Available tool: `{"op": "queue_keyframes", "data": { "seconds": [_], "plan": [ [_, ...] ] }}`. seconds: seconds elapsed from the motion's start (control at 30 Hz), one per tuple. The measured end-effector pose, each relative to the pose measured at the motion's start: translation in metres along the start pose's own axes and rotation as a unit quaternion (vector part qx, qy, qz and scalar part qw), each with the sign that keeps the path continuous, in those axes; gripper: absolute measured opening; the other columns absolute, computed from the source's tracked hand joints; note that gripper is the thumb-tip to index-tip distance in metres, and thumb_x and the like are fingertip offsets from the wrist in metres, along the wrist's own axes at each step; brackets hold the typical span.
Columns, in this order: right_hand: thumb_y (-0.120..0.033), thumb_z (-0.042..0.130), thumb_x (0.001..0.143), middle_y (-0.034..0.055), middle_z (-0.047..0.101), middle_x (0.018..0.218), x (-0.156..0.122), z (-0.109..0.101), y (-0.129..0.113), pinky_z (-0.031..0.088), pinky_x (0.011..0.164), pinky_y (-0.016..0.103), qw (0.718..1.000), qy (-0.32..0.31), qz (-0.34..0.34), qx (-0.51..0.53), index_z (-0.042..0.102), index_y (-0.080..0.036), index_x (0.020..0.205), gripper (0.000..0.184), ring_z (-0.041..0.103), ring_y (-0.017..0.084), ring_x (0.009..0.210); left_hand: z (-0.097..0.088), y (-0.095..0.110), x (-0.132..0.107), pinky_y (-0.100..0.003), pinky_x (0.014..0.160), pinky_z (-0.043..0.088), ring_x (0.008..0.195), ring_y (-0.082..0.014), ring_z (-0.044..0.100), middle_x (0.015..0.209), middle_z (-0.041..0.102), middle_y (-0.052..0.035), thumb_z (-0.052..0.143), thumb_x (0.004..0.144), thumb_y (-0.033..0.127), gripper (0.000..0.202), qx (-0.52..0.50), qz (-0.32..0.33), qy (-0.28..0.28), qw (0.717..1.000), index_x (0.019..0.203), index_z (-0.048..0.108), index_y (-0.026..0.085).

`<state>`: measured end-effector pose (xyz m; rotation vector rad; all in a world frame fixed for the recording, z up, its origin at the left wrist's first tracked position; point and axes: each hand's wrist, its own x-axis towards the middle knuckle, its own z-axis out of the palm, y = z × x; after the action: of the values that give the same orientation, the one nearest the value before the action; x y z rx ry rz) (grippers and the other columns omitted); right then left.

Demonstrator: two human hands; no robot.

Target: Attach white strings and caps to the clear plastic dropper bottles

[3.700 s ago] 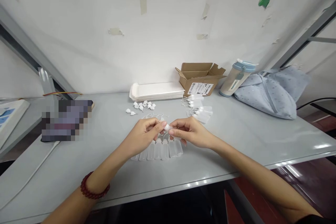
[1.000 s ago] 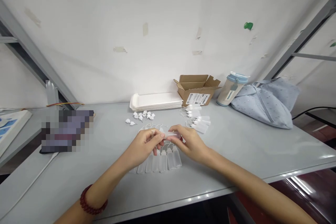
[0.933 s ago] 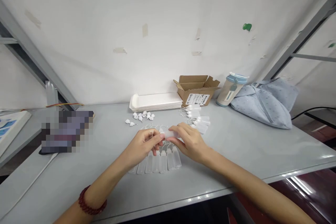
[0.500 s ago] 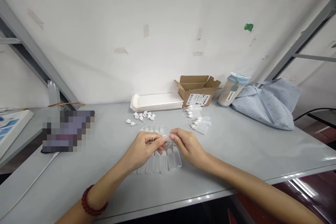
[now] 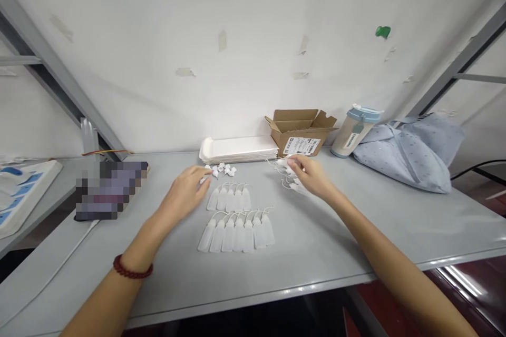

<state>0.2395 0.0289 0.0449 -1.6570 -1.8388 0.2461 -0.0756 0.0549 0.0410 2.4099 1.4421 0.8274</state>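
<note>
My left hand (image 5: 185, 189) reaches the pile of small white nozzle caps (image 5: 227, 169), its thumb and forefinger apart beside them. My right hand (image 5: 310, 172) is over the loose group of small translucent squeeze bottles (image 5: 298, 186) at the right. Its thumb and forefinger pinch at the white top of one bottle (image 5: 283, 162), whose body the hand partly hides. Between my hands, more bottles with thin looped strings lie in two rows, a back row (image 5: 229, 199) and a longer front row (image 5: 237, 235).
Behind the bottles are a stack of white trays (image 5: 241, 148) and an open cardboard box (image 5: 302, 137). A tumbler (image 5: 353, 131) and a blue cloth bag (image 5: 403, 155) stand at the right. A blurred-out phone (image 5: 113, 189) with a white cable (image 5: 51, 274) lies at the left.
My hands have parted from the middle above the bottles. The left went up and left to the caps, the right to the loose bottles. The rows now show uncovered, and the view shifted slightly.
</note>
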Motion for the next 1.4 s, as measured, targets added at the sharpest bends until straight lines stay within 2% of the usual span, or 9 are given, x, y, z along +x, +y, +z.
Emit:
{"op": "queue_keyframes", "data": {
  "seconds": [0.07, 0.17, 0.33, 0.5, 0.63, 0.9, 1.17, 1.3, 1.4],
  "plan": [
    [-0.027, 0.043, 0.09, 0.0123, 0.069, 0.094, 0.008, -0.004, 0.02, 0.041, 0.07, 0.029, 0.998, 0.021, 0.042, -0.05, 0.064, -0.012, 0.098, 0.027, 0.059, 0.022, 0.08, 0.0, -0.019, 0.004, -0.041, 0.087, 0.047, 0.1, -0.0278, 0.059, 0.108, 0.065, -0.0128, 0.038, 0.088, 0.033, 0.036, 0.059, 0.024, -0.027, 0.998, 0.106, 0.064, 0.015],
    [-0.026, 0.045, 0.088, 0.0137, 0.069, 0.096, 0.013, -0.007, 0.039, 0.041, 0.069, 0.03, 0.996, 0.02, 0.057, -0.062, 0.066, -0.011, 0.101, 0.029, 0.06, 0.023, 0.08, 0.004, -0.033, 0.006, -0.042, 0.092, 0.044, 0.106, -0.0286, 0.057, 0.11, 0.064, -0.0133, 0.035, 0.088, 0.031, 0.038, 0.096, 0.047, -0.058, 0.993, 0.108, 0.064, 0.014],
    [-0.028, 0.05, 0.085, 0.0097, 0.07, 0.081, 0.017, -0.01, 0.048, 0.041, 0.065, 0.029, 0.996, 0.008, 0.059, -0.069, 0.068, -0.012, 0.097, 0.028, 0.059, 0.02, 0.071, 0.012, -0.037, 0.004, -0.043, 0.093, 0.044, 0.106, -0.0291, 0.057, 0.11, 0.064, -0.0144, 0.034, 0.088, 0.028, 0.038, 0.117, 0.055, -0.076, 0.989, 0.108, 0.064, 0.014],
    [-0.028, 0.052, 0.083, 0.008, 0.07, 0.08, 0.019, -0.007, 0.057, 0.043, 0.064, 0.028, 0.996, 0.009, 0.045, -0.07, 0.069, -0.013, 0.095, 0.026, 0.058, 0.019, 0.068, 0.014, -0.041, 0.004, -0.043, 0.092, 0.045, 0.104, -0.0282, 0.058, 0.109, 0.064, -0.0133, 0.036, 0.087, 0.027, 0.036, 0.098, 0.058, -0.077, 0.991, 0.106, 0.065, 0.016],
    [-0.025, 0.057, 0.08, 0.0084, 0.068, 0.088, 0.019, -0.001, 0.061, 0.045, 0.068, 0.029, 0.997, 0.022, 0.02, -0.077, 0.07, -0.016, 0.094, 0.021, 0.057, 0.018, 0.069, 0.015, -0.045, 0.004, -0.042, 0.092, 0.045, 0.103, -0.027, 0.058, 0.107, 0.065, -0.0118, 0.038, 0.085, 0.026, 0.035, 0.08, 0.052, -0.07, 0.993, 0.104, 0.065, 0.018],
    [-0.019, 0.062, 0.076, 0.0098, 0.062, 0.095, 0.018, 0.003, 0.065, 0.046, 0.071, 0.031, 0.995, 0.048, -0.006, -0.093, 0.069, -0.016, 0.095, 0.019, 0.058, 0.019, 0.074, 0.019, -0.045, 0.005, -0.041, 0.084, 0.048, 0.091, -0.0275, 0.063, 0.098, 0.067, -0.014, 0.034, 0.082, 0.022, 0.038, 0.102, 0.032, -0.081, 0.991, 0.095, 0.069, 0.015],
    [-0.022, 0.064, 0.078, 0.0091, 0.062, 0.093, 0.018, 0.002, 0.067, 0.046, 0.072, 0.032, 0.994, 0.058, -0.013, -0.095, 0.069, -0.015, 0.093, 0.018, 0.058, 0.018, 0.073, 0.011, -0.039, 0.004, -0.036, 0.072, 0.049, 0.076, -0.0245, 0.064, 0.092, 0.069, -0.0094, 0.038, 0.077, 0.025, 0.03, 0.092, 0.004, -0.08, 0.993, 0.082, 0.067, 0.019],
    [-0.021, 0.064, 0.076, 0.0099, 0.061, 0.098, 0.017, 0.002, 0.066, 0.046, 0.074, 0.034, 0.993, 0.067, -0.018, -0.097, 0.068, -0.017, 0.094, 0.018, 0.058, 0.02, 0.078, 0.005, -0.027, 0.005, -0.037, 0.071, 0.049, 0.073, -0.0251, 0.064, 0.088, 0.068, -0.0092, 0.039, 0.075, 0.03, 0.026, 0.075, -0.02, -0.046, 0.996, 0.078, 0.063, 0.02],
    [-0.023, 0.063, 0.077, 0.0103, 0.061, 0.098, 0.015, -0.001, 0.057, 0.045, 0.073, 0.034, 0.993, 0.081, -0.023, -0.087, 0.068, -0.017, 0.092, 0.017, 0.058, 0.02, 0.078, 0.001, -0.017, 0.005, -0.037, 0.072, 0.05, 0.072, -0.0242, 0.064, 0.084, 0.067, -0.0076, 0.042, 0.073, 0.031, 0.021, 0.057, -0.044, -0.006, 0.997, 0.077, 0.059, 0.02]
  ]
}}
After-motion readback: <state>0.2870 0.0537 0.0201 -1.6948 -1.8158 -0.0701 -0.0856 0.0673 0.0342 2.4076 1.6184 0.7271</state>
